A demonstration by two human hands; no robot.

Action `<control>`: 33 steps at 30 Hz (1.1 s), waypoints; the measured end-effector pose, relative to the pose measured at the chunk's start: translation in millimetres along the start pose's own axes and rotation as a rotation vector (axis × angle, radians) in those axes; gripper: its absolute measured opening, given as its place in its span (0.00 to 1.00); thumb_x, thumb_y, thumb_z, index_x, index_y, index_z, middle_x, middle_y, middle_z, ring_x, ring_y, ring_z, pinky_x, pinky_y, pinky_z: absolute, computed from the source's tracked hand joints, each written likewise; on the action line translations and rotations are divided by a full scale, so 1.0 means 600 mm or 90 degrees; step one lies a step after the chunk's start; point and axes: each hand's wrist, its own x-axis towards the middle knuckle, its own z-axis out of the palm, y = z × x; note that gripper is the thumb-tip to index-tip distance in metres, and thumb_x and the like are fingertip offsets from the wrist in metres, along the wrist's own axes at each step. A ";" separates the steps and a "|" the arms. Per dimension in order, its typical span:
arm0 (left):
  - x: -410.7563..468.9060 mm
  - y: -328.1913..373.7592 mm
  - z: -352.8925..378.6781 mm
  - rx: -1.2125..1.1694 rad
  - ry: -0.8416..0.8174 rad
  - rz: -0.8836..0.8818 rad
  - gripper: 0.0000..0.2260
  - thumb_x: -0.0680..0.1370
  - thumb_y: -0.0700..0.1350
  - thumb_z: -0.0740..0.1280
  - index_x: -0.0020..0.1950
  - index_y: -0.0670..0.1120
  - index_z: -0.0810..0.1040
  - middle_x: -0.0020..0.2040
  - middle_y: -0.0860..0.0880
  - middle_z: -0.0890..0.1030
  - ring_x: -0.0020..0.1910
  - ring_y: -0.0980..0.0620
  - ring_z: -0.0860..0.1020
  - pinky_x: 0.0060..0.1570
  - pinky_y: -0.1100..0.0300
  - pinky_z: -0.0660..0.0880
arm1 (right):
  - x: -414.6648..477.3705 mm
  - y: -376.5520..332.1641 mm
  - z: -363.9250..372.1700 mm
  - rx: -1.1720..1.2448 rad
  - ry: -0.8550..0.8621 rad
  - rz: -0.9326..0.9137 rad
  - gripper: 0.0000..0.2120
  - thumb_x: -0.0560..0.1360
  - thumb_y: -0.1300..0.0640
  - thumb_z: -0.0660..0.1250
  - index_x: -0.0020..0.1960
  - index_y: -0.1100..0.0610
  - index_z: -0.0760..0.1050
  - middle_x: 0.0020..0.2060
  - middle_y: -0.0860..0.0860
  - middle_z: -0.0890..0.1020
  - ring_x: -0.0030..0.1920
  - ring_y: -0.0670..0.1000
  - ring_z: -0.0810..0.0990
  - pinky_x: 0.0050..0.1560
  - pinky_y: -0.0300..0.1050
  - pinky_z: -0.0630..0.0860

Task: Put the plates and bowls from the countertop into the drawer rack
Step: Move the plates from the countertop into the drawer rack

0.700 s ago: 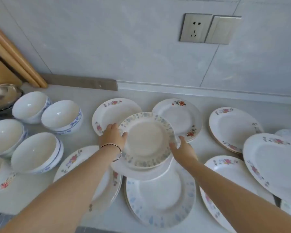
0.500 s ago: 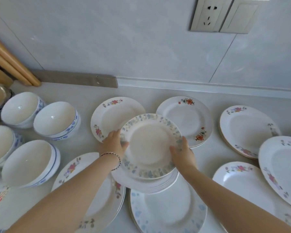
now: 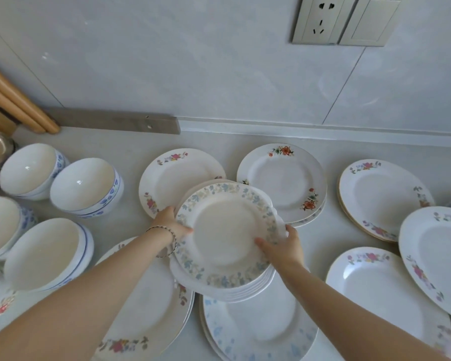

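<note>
**Stack of plates [image 3: 225, 230] held from both sides**

White bowls [image 3: 86, 186] with blue bands stand at the left of the countertop [image 3: 323, 238]. The left hand [image 3: 168, 222] grips the stack's left edge, thumb on the top rim and fingers hidden beneath. The stack overlaps blue-speckled plates [image 3: 261, 332] lying nearer. The right hand [image 3: 284, 250] clasps the right edge, thumb on top.

I see a pale grey panelled wall [image 3: 193, 61] with soft glare. A silver socket [image 3: 320, 19] and switch [image 3: 370, 20] sit side by side, top right. Metal strip [image 3: 115, 123] at wall base. Wooden boards [image 3: 18, 105] lean far left. Light countertop [image 3: 206, 140].
</note>
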 end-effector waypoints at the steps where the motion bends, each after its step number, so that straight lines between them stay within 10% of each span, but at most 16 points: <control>1: -0.005 0.001 -0.002 0.005 0.008 -0.002 0.25 0.65 0.44 0.73 0.61 0.43 0.73 0.59 0.45 0.78 0.58 0.44 0.77 0.60 0.49 0.75 | -0.003 -0.001 -0.003 0.011 0.008 0.007 0.37 0.66 0.57 0.76 0.70 0.56 0.64 0.61 0.55 0.78 0.59 0.58 0.78 0.58 0.52 0.77; 13: -0.270 -0.108 0.051 -0.170 0.075 -0.021 0.21 0.65 0.39 0.73 0.54 0.44 0.70 0.51 0.48 0.77 0.49 0.47 0.77 0.49 0.55 0.75 | -0.163 0.085 -0.106 -0.094 -0.066 -0.141 0.36 0.65 0.54 0.77 0.68 0.57 0.66 0.49 0.49 0.75 0.52 0.56 0.78 0.56 0.55 0.78; 20: -0.450 -0.244 0.129 -0.251 0.098 -0.103 0.23 0.63 0.38 0.71 0.58 0.40 0.74 0.54 0.44 0.80 0.50 0.47 0.79 0.37 0.62 0.75 | -0.284 0.192 -0.139 -0.155 -0.189 -0.204 0.37 0.67 0.54 0.76 0.71 0.56 0.64 0.59 0.52 0.76 0.59 0.56 0.77 0.58 0.52 0.76; 25: -0.529 -0.351 0.158 -0.279 0.099 -0.188 0.23 0.67 0.35 0.71 0.58 0.43 0.66 0.55 0.45 0.75 0.51 0.46 0.75 0.48 0.55 0.75 | -0.351 0.279 -0.106 -0.176 -0.265 -0.180 0.31 0.64 0.60 0.77 0.64 0.54 0.69 0.46 0.46 0.78 0.49 0.52 0.79 0.54 0.54 0.80; 33: -0.530 -0.523 0.139 -0.174 0.083 -0.222 0.18 0.71 0.33 0.68 0.56 0.47 0.68 0.45 0.50 0.76 0.48 0.46 0.75 0.43 0.56 0.75 | -0.412 0.391 0.028 -0.249 -0.322 -0.102 0.33 0.65 0.58 0.77 0.65 0.56 0.67 0.56 0.52 0.79 0.53 0.54 0.79 0.52 0.51 0.80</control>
